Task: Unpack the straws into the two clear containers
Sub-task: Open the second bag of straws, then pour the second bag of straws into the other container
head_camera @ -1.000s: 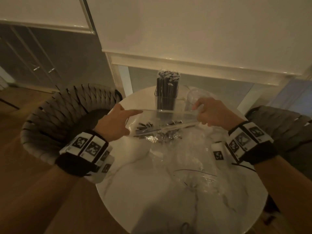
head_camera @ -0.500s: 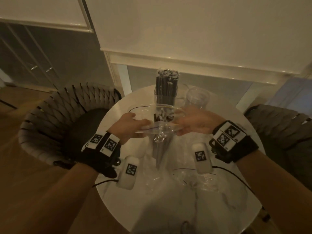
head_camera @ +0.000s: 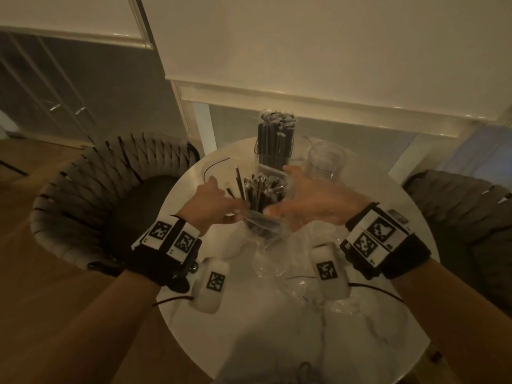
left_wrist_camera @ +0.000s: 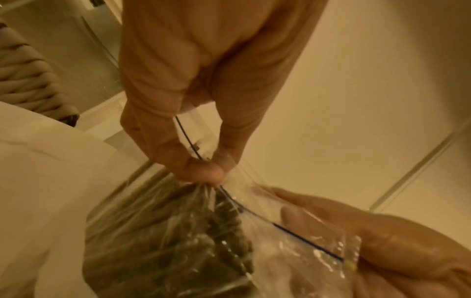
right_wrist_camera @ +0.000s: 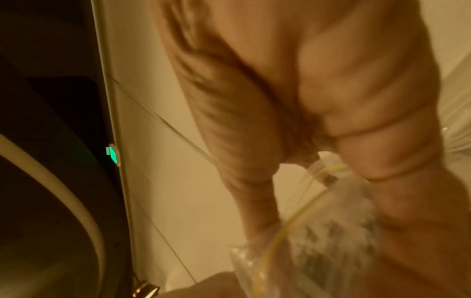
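Above the round white table [head_camera: 277, 342], the left hand [head_camera: 210, 206] pinches the rim of a clear plastic bag [left_wrist_camera: 193, 231] between thumb and forefinger. The right hand [head_camera: 310, 206] grips the bag's opposite edge, thumb and fingers curled on the film, though blur hides the exact contact. Dark straws [head_camera: 260, 195] stand bunched in the bag between the hands. Behind them on the table stand a straw-filled clear container [head_camera: 274, 145] and, just beside it, an empty clear container [head_camera: 324, 162].
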Demonstrator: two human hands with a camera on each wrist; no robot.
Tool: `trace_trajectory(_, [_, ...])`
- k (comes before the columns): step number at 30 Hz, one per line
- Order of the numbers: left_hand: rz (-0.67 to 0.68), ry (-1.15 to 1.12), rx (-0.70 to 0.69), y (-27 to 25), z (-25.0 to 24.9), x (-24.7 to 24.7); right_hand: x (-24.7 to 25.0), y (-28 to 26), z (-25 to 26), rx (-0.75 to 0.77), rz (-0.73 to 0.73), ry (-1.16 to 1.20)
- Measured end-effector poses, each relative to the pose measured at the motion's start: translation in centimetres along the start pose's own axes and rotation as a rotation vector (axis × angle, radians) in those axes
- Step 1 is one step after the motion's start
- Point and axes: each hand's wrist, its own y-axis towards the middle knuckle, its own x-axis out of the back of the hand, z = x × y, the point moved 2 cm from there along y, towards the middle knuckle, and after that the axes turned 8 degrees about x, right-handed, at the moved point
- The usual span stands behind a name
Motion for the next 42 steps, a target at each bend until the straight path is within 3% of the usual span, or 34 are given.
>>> trace_trajectory(3, [-0.080, 0.091, -0.064, 0.1, 0.0, -0.2, 0.2, -0.3, 0.3, 0.073, -0.108, -0.039])
trace_trajectory(6, [-0.177, 0.381, -0.133, -0.5, -0.7, 1.1, 2.4, -0.7, 1.0, 0.091, -0.257, 0.043])
trace_trajectory(10, [-0.112, 0.820, -0.122, -1.0, -0.9, 1.9, 3.6, 0.1, 1.2, 0.074, -0.365, 0.075])
trace_trajectory(13, [-0.048, 0.967, -0.072, -0.6, -0.9, 1.9, 3.4, 1.8, 0.7, 0.068, -0.400, -0.012])
trace_trajectory(17, [0.026, 0.959, -0.014, 0.6, -0.7, 2.3, 3.2, 3.5, -1.5, -0.015, -0.409, -0.147])
trace_trajectory(20, [0.032, 1.011, -0.044, 1.4, 0.1, 2.0, 2.7, 4.1, -2.6, -0.027, -0.410, -0.182])
trace_trajectory(27, [0.127, 0.715, -0.029, 2.9, 1.8, 0.5, 1.3, 4.0, -3.2, -0.099, -0.275, -0.044])
trace_trajectory(31, [0.197, 0.620, 0.028, 4.0, 2.7, 0.0, 0.6, 4.2, -4.0, -0.136, -0.318, -0.031])
trace_trajectory(36, [0.240, 0.550, -0.048, 4.5, 3.1, -0.3, 0.9, 4.0, -5.0, -0.228, -0.341, 0.121])
trace_trajectory(39, [0.402, 0.392, -0.051, 4.5, 3.9, -0.2, 1.0, 3.8, -5.6, -0.221, -0.312, 0.244])
trace_trajectory(42, [0.471, 0.460, -0.139, 4.7, 4.8, -1.4, 0.2, 3.7, -6.1, -0.189, -0.251, 0.280])
